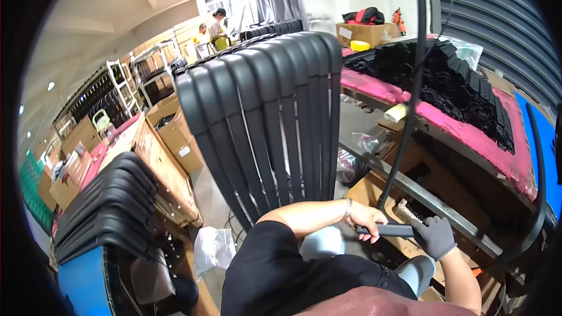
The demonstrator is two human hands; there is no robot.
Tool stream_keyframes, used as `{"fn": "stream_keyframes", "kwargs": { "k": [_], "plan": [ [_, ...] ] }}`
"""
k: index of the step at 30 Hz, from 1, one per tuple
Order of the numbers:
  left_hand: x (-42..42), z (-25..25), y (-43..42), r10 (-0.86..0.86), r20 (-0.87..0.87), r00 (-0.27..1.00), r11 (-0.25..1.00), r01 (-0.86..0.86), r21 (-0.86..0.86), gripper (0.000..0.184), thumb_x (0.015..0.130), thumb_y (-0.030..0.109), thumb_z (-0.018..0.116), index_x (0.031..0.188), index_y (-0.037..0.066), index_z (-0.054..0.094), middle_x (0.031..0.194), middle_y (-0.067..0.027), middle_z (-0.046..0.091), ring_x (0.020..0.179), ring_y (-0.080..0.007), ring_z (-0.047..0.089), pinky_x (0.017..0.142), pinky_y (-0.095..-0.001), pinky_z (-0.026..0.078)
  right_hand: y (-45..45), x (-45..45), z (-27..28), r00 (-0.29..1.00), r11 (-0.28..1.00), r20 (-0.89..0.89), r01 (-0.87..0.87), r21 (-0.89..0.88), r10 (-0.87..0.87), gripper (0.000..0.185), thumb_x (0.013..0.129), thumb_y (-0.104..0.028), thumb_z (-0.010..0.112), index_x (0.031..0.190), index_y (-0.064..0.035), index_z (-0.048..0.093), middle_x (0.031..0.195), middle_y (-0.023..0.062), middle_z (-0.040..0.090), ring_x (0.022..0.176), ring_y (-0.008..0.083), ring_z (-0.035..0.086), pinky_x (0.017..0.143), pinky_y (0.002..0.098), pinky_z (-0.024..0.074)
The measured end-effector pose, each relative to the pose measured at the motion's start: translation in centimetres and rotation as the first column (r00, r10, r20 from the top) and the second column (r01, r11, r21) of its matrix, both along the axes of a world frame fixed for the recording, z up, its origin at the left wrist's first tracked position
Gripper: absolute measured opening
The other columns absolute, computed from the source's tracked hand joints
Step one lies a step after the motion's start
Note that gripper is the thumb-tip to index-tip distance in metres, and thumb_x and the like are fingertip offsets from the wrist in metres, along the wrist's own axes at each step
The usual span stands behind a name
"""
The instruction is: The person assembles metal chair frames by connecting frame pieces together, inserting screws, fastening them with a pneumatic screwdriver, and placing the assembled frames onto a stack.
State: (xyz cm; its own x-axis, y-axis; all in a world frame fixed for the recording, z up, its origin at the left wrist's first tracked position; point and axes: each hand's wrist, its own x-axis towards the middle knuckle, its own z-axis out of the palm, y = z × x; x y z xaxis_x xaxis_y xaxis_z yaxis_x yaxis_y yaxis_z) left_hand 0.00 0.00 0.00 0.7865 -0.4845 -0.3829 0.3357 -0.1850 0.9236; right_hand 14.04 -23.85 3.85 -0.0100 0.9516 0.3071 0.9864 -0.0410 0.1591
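A short dark bar-shaped piece (396, 231) lies level between my two hands, low in the view. My bare left hand (367, 220) has its fingers closed round the left end of it. My right hand (434, 237), in a grey glove, grips the right end. Just left of the piece, a long black tube (404, 140) rises from near my left hand to the top of the view. In front of me stands a row of black curved padded parts (263, 82) with long straight strips hanging down.
At the right is a table with a pink cover (436, 114), bearing a heap of black parts (433, 73). More curved black parts (111, 199) stand at the left, near a clear plastic bag (213, 248). Two people (219, 26) are at the back.
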Motion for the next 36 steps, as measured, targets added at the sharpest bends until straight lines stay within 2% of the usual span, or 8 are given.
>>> {"fn": "stream_keyframes", "kwargs": {
  "k": [5, 9, 13, 15, 17, 19, 21, 36],
  "plan": [
    [2.1, -4.7, -2.1, 0.274, -0.061, 0.960, 0.958, -0.278, -0.072, 0.032, 0.083, 0.025, 0.056, 0.104, 0.003, 0.047, 0.080, -0.0063, 0.060, 0.065, -0.0102, 0.059, 0.052, -0.0207, 0.048, -4.9, 3.7, -5.9, 0.954, 0.996, -0.284, 0.091, -0.016, -0.092, 0.043, 0.062, -0.019, 0.066, 0.104, -0.0171, 0.054, 0.076, 0.0099, 0.052, 0.074, 0.0272, 0.051, 0.066, 0.0373, 0.0379],
    [5.3, -6.4, 0.2, 0.821, 0.273, 0.502, 0.534, -0.844, -0.053, 0.033, 0.073, 0.012, 0.068, 0.098, 0.006, 0.046, 0.084, -0.0028, 0.056, 0.077, -0.0107, 0.056, 0.067, -0.0257, 0.049, -9.7, 8.3, -12.2, 0.765, 0.906, -0.540, 0.423, 0.011, -0.351, 0.044, 0.063, -0.010, 0.063, 0.106, -0.0113, 0.053, 0.079, 0.0133, 0.052, 0.079, 0.0317, 0.051, 0.070, 0.0396, 0.0404],
    [9.4, -11.0, 2.2, 0.856, 0.316, 0.410, 0.474, -0.866, -0.159, 0.052, 0.067, 0.005, 0.070, 0.106, 0.004, 0.036, 0.105, -0.0089, 0.048, 0.081, -0.0136, 0.053, 0.074, -0.0272, 0.046, -13.5, 9.5, -18.5, 0.498, 0.802, -0.739, 0.589, -0.096, -0.454, 0.041, 0.065, -0.006, 0.060, 0.105, -0.0068, 0.053, 0.085, 0.0164, 0.053, 0.084, 0.0353, 0.051, 0.075, 0.0418, 0.0412],
    [11.7, -11.1, 2.0, 0.732, 0.617, 0.288, 0.355, -0.935, 0.016, 0.053, 0.065, 0.003, 0.071, 0.104, 0.004, 0.036, 0.093, -0.0066, 0.050, 0.078, -0.0140, 0.053, 0.072, -0.0292, 0.047, -14.7, 10.1, -22.2, 0.524, 0.792, -0.721, 0.607, -0.056, -0.453, 0.037, 0.066, -0.005, 0.059, 0.102, -0.0043, 0.054, 0.089, 0.0188, 0.054, 0.086, 0.0365, 0.051, 0.077, 0.0428, 0.0418],
    [13.6, -12.0, 2.4, 0.911, 0.280, 0.301, 0.398, -0.818, -0.416, 0.027, 0.069, 0.004, 0.068, 0.088, 0.008, 0.048, 0.085, -0.0007, 0.051, 0.075, -0.0133, 0.050, 0.071, -0.0279, 0.043, -15.9, 11.2, -25.3, 0.545, 0.800, -0.657, 0.581, -0.152, -0.521, 0.035, 0.074, -0.012, 0.055, 0.107, -0.0031, 0.052, 0.103, 0.0194, 0.054, 0.099, 0.0357, 0.050, 0.086, 0.0406, 0.0403],
    [14.6, -10.7, 0.6, 0.869, 0.468, 0.161, 0.250, -0.959, -0.136, 0.019, 0.070, 0.001, 0.066, 0.080, 0.008, 0.050, 0.075, -0.0017, 0.054, 0.070, -0.0143, 0.052, 0.064, -0.0301, 0.045, -15.7, 11.2, -23.8, 0.515, 0.768, -0.642, 0.612, -0.189, -0.568, 0.037, 0.072, -0.010, 0.058, 0.108, -0.0057, 0.051, 0.103, 0.0179, 0.054, 0.094, 0.0363, 0.051, 0.082, 0.0402, 0.0420],
    [14.3, -14.4, 0.8, 0.957, 0.285, -0.053, 0.020, -0.969, -0.247, 0.016, 0.075, -0.002, 0.060, 0.085, 0.004, 0.049, 0.072, -0.0058, 0.054, 0.063, -0.0163, 0.055, 0.065, -0.0300, 0.048, -16.7, 10.2, -22.9, 0.470, 0.732, -0.609, 0.616, -0.292, -0.639, 0.038, 0.068, -0.009, 0.061, 0.105, -0.0075, 0.052, 0.091, 0.0157, 0.056, 0.084, 0.0343, 0.053, 0.073, 0.0399, 0.0442],
    [15.4, -14.0, 2.3, 0.885, 0.458, -0.081, 0.112, -0.919, -0.378, 0.015, 0.078, -0.001, 0.058, 0.085, -0.003, 0.046, 0.069, -0.0085, 0.055, 0.060, -0.0140, 0.056, 0.060, -0.0251, 0.047, -12.1, 13.8, -22.4, 0.628, 0.747, -0.409, 0.501, -0.438, -0.662, 0.038, 0.069, -0.017, 0.063, 0.106, -0.0125, 0.055, 0.081, 0.0121, 0.054, 0.078, 0.0306, 0.054, 0.067, 0.0380, 0.0446]
  ]
}}
